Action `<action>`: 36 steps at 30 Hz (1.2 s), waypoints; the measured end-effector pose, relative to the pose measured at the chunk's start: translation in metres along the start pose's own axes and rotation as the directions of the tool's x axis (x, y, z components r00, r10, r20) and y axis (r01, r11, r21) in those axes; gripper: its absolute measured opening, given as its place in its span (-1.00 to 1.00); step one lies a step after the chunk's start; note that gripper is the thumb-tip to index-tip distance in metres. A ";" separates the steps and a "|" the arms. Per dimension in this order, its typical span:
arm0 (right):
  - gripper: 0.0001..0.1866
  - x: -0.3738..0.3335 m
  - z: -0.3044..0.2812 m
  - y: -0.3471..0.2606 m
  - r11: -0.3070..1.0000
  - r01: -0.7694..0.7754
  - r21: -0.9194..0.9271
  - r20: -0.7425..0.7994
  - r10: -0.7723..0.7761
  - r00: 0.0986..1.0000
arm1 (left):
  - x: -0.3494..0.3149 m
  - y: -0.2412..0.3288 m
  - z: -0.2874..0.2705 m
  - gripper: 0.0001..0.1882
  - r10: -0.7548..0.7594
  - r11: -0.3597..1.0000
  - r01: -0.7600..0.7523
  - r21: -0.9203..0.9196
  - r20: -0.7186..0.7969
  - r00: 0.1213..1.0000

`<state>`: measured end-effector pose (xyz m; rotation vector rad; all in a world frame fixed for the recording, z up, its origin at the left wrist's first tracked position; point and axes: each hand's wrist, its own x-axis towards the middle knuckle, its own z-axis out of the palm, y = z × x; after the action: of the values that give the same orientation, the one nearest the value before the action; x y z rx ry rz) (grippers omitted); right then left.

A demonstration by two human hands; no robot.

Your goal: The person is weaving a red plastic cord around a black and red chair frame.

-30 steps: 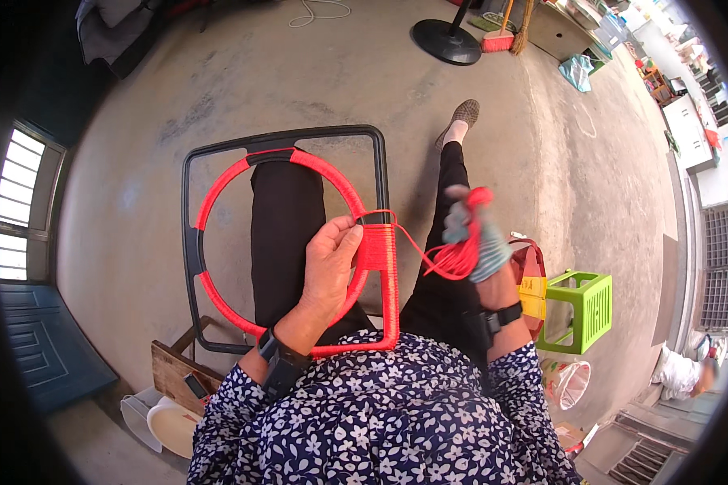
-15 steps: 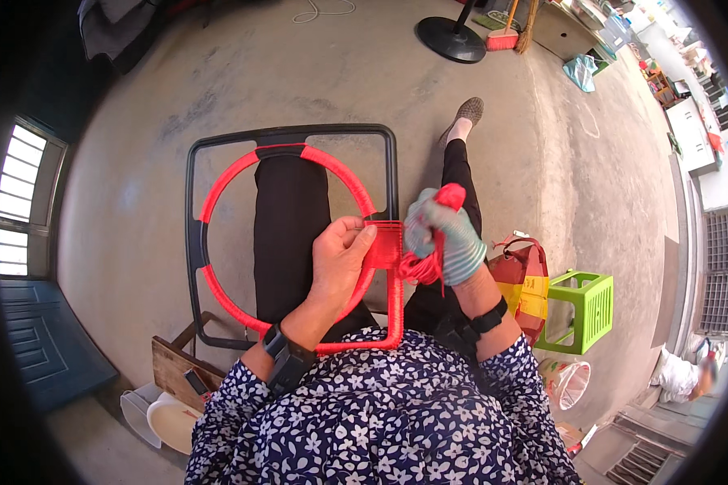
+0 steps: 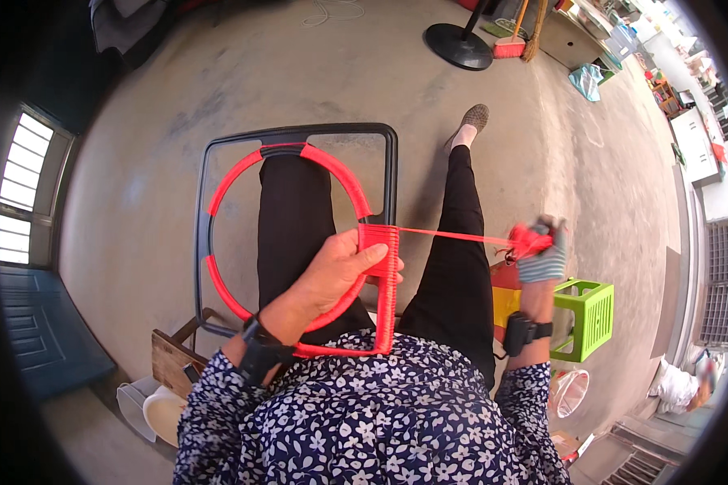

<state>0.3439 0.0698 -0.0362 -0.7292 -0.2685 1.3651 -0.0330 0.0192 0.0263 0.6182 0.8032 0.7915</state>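
Observation:
A dark square frame (image 3: 298,129) with a ring (image 3: 341,171) inside it rests over my left thigh. Red cord covers most of the ring and the frame's lower right part; the left and top sides are bare. My bare left hand (image 3: 340,271) is closed round the red-wrapped joint (image 3: 378,242), thumb on top and fingertips showing at its right edge. Out to the right, my right hand (image 3: 542,250), in a grey-green striped glove, grips a bundle of red cord (image 3: 530,240). A taut strand (image 3: 453,234) runs from the bundle to the joint.
On the right stand a green plastic stool (image 3: 594,319), a red and yellow bag (image 3: 505,299) and a white bin (image 3: 570,392). A round black base (image 3: 459,47) and a broom (image 3: 510,48) are at the far side. A wooden board (image 3: 175,361) is at lower left.
My right hand has swung outward to the right with the cord bundle, drawing the strand straight. My left hand has shifted slightly down along the wrapped joint, its fingers now behind it.

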 end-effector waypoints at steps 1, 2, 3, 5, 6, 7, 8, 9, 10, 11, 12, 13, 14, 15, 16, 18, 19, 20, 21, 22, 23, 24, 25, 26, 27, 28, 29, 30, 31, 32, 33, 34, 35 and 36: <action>-0.69 0.000 -0.010 -0.011 0.982 0.189 -0.021 -0.216 -0.189 0.958 | -0.004 0.003 0.004 -0.71 0.000 1.000 0.000 -0.003 -0.008 1.000; -0.71 0.004 -0.027 -0.023 0.973 0.231 -0.025 -0.244 -0.230 0.942 | -0.006 0.005 0.005 -0.71 -0.017 1.000 0.017 0.003 0.015 1.000; -0.73 0.009 -0.053 -0.036 0.961 0.274 -0.030 -0.274 -0.272 0.922 | -0.006 0.005 0.007 -0.70 -0.037 0.999 0.037 0.012 0.041 0.998; -0.76 0.014 -0.133 -0.081 0.973 0.228 -0.024 -0.200 -0.228 0.953 | 0.000 -0.001 0.013 -0.69 -0.040 0.999 0.040 0.002 0.083 0.996; -0.75 0.018 -0.181 -0.101 0.963 0.267 -0.040 -0.168 -0.270 0.948 | 0.005 -0.003 0.012 -0.69 -0.049 0.999 0.049 0.002 0.098 0.994; -0.75 0.023 -0.177 -0.099 0.959 0.279 -0.045 -0.119 -0.283 0.952 | 0.006 -0.004 0.011 -0.69 -0.042 0.999 0.042 -0.001 0.082 0.996; -0.75 0.021 -0.173 -0.102 0.950 0.298 -0.088 -0.405 -0.308 0.861 | 0.006 -0.004 0.011 -0.69 -0.042 0.999 0.043 -0.003 0.075 0.996; -0.74 0.014 -0.138 -0.097 0.946 0.295 -0.131 -0.649 -0.307 0.696 | 0.004 -0.003 0.008 -0.69 -0.059 0.998 0.059 0.000 0.040 0.997; -0.77 0.005 -0.133 -0.107 0.966 0.178 -0.185 -0.516 -0.250 0.819 | 0.007 -0.002 0.009 -0.69 -0.085 0.996 0.085 0.002 0.038 0.996; -0.76 -0.003 -0.130 -0.113 0.966 0.056 -0.254 -0.377 -0.152 0.914 | 0.009 -0.003 0.011 -0.69 -0.091 0.996 0.091 0.001 0.041 0.995; -0.77 -0.006 -0.094 -0.099 0.939 -0.004 -0.343 -0.303 -0.106 0.947 | 0.013 -0.004 0.012 -0.71 -0.089 0.989 0.090 -0.122 0.013 0.996; -0.77 -0.012 -0.043 -0.070 0.901 -0.053 -0.431 -0.231 -0.053 0.972 | 0.017 -0.006 0.011 -0.73 -0.088 0.967 0.082 -0.240 -0.014 0.996; -0.73 -0.023 -0.015 -0.051 0.809 -0.120 -0.575 -0.113 0.067 0.991 | 0.021 -0.008 0.009 -0.73 -0.095 0.967 0.092 -0.236 -0.002 0.995; -0.69 -0.035 0.014 -0.032 0.689 -0.155 -0.708 -0.016 0.204 0.979 | 0.028 -0.012 0.005 -0.75 -0.035 0.959 0.012 -0.283 -0.077 0.996; -0.62 -0.050 0.063 -0.005 0.365 -0.051 -0.929 0.101 0.387 0.917 | 0.029 -0.015 -0.001 -0.77 0.036 0.944 -0.094 -0.317 -0.184 0.982; -0.51 -0.060 0.092 0.045 0.060 0.230 -0.971 0.207 0.686 0.697 | 0.032 -0.024 -0.006 -0.79 0.095 0.984 -0.123 -0.132 -0.201 0.975; -0.50 -0.064 0.103 0.069 -0.050 0.444 -0.895 0.263 0.744 0.614 | 0.032 -0.027 -0.006 -0.80 0.152 0.988 -0.143 0.056 -0.212 0.965; -0.46 -0.064 0.106 0.091 0.029 0.417 -0.909 0.316 0.699 0.641 | 0.032 -0.026 0.001 -0.80 0.194 0.967 -0.150 0.207 -0.215 0.957; -0.43 -0.062 0.101 0.109 0.107 0.394 -0.913 0.364 0.649 0.668 | 0.034 -0.027 0.001 -0.80 0.192 0.967 -0.150 0.207 -0.203 0.960; -0.43 -0.058 0.100 0.118 0.108 0.395 -0.912 0.366 0.650 0.666 | 0.033 -0.028 -0.002 -0.81 0.171 0.957 -0.110 0.270 -0.216 0.961; -0.40 -0.053 0.101 0.125 0.230 0.333 -0.914 0.404 0.558 0.724 | 0.032 -0.029 -0.004 -0.81 0.150 0.942 -0.069 0.330 -0.229 0.962; -0.37 -0.046 0.102 0.130 0.353 0.279 -0.893 0.426 0.463 0.777 | 0.031 -0.031 -0.004 -0.81 0.154 0.942 -0.071 0.329 -0.234 0.960; -0.37 -0.041 0.101 0.133 0.354 0.282 -0.892 0.429 0.465 0.774 | 0.031 -0.033 -0.004 -0.81 0.261 0.919 -0.155 0.364 -0.263 0.929; -0.35 -0.035 0.099 0.134 0.360 0.263 -0.895 0.384 0.322 0.865 | 0.030 -0.034 -0.004 -0.81 0.365 0.886 -0.235 0.401 -0.286 0.886; -0.32 -0.030 0.098 0.136 0.370 0.245 -0.896 0.325 0.174 0.930 | 0.028 -0.031 -0.001 -0.81 0.367 0.885 -0.236 0.401 -0.291 0.883; -0.27 -0.030 0.109 0.127 0.527 0.163 -0.834 0.259 0.113 0.959 | 0.024 -0.024 0.004 -0.82 0.580 0.723 -0.315 0.615 -0.293 0.760; -0.29 -0.033 0.122 0.119 0.650 0.179 -0.739 0.242 0.008 0.970 | 0.022 -0.019 0.007 -0.82 0.761 0.508 -0.333 0.794 -0.232 0.606; -0.30 -0.039 0.131 0.112 0.515 0.366 -0.775 0.386 -0.072 0.920 | 0.020 -0.014 0.008 -0.80 0.860 0.341 -0.359 0.869 -0.133 0.493; -0.30 -0.046 0.143 0.107 0.358 0.533 -0.767 0.528 -0.122 0.841 | 0.017 -0.011 0.009 -0.80 0.859 0.340 -0.357 0.870 -0.133 0.494; -0.30 -0.055 0.160 0.101 0.140 0.666 -0.733 0.668 -0.038 0.743 | 0.013 -0.008 0.010 -0.78 0.900 0.194 -0.376 0.906 -0.012 0.435; -0.30 -0.064 0.180 0.099 -0.073 0.772 -0.632 0.768 0.079 0.636 | 0.010 -0.005 0.011 -0.75 0.920 0.043 -0.390 0.920 0.116 0.375; -0.29 -0.065 0.188 0.105 -0.051 0.852 -0.520 0.843 0.129 0.522 | 0.008 -0.004 0.014 -0.72 0.919 0.028 -0.440 0.897 0.150 0.365; -0.35 -0.068 0.189 0.110 -0.051 0.884 -0.465 0.869 0.166 0.466 | 0.007 -0.001 0.017 -0.72 0.918 0.026 -0.445 0.895 0.155 0.366; -0.42 -0.067 0.183 0.117 0.052 0.858 -0.511 0.855 0.138 0.500 | 0.007 0.000 0.020 -0.71 0.924 0.015 -0.494 0.869 0.177 0.340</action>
<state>0.1319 0.0679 0.0455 -0.9152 -2.1569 0.5601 -0.0141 0.0211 0.0347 1.9749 1.3328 1.6381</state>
